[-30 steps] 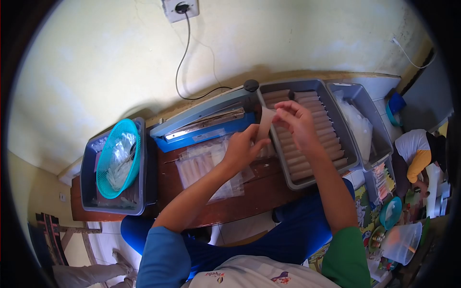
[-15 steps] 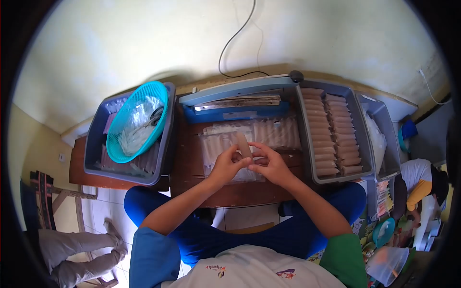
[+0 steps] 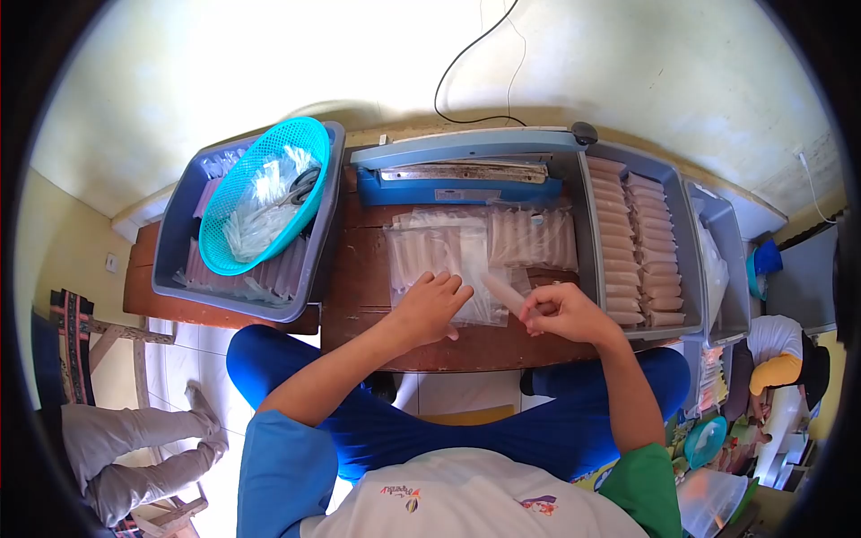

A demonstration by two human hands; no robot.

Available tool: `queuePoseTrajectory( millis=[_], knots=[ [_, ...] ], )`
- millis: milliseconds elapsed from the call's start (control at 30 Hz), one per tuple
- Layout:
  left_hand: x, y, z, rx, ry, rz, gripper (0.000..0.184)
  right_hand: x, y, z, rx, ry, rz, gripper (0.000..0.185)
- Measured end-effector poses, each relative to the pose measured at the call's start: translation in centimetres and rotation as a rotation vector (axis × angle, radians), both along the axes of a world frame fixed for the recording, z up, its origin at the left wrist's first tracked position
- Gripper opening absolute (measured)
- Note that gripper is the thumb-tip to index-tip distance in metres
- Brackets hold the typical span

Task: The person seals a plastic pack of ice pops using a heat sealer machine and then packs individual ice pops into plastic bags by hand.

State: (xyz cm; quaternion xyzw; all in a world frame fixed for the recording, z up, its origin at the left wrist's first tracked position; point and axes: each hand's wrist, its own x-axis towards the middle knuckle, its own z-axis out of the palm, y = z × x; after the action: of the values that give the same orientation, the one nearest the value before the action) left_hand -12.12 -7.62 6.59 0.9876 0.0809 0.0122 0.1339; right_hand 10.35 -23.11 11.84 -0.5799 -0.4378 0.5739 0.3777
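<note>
A slim pinkish tube-shaped packet [image 3: 505,293] is pinched at its near end by my right hand [image 3: 567,314]; it slants up to the left over the table. My left hand [image 3: 433,308] holds nothing, its fingers loosely bent and apart, over the lower edge of a clear plastic bag [image 3: 421,251] with several such packets in a row. Beside that lies a second clear bag [image 3: 534,238], also filled with packets. Behind the bags stands a blue bag sealer [image 3: 457,190] with a long grey arm.
At right, a grey bin [image 3: 685,233] holds two columns of packets; another grey bin [image 3: 734,309] adjoins it. On the left bin [image 3: 170,233] rests a tilted turquoise basket [image 3: 211,235] with plastic bags. A person [image 3: 776,345] crouches far right; another person's legs [image 3: 143,426] show at left.
My hands have come apart. The left hand has let go of the packet, while the right hand has carried it to the right and lower. The camera view has shifted slightly.
</note>
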Motion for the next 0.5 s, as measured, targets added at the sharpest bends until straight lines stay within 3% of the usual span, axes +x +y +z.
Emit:
queuePoseTrajectory(
  millis=[133,200,267,500],
  knots=[
    [0.2,-0.8,-1.2,0.104,0.003,0.052,0.046,0.4,-0.7,0.9,-0.008,-0.207,0.221,0.015],
    [0.3,-0.7,-1.3,0.101,-0.033,0.107,0.029,0.3,-0.8,1.0,0.029,-0.279,0.308,0.018],
    [0.4,-0.4,-1.6,0.066,-0.066,0.125,0.022,-0.1,-0.7,1.1,-0.067,-0.346,0.467,0.018],
    [0.7,-0.1,-0.8,-0.168,-0.289,0.232,0.012,-4.2,-0.9,-2.1,0.215,-0.369,0.411,0.018]
  ],
)
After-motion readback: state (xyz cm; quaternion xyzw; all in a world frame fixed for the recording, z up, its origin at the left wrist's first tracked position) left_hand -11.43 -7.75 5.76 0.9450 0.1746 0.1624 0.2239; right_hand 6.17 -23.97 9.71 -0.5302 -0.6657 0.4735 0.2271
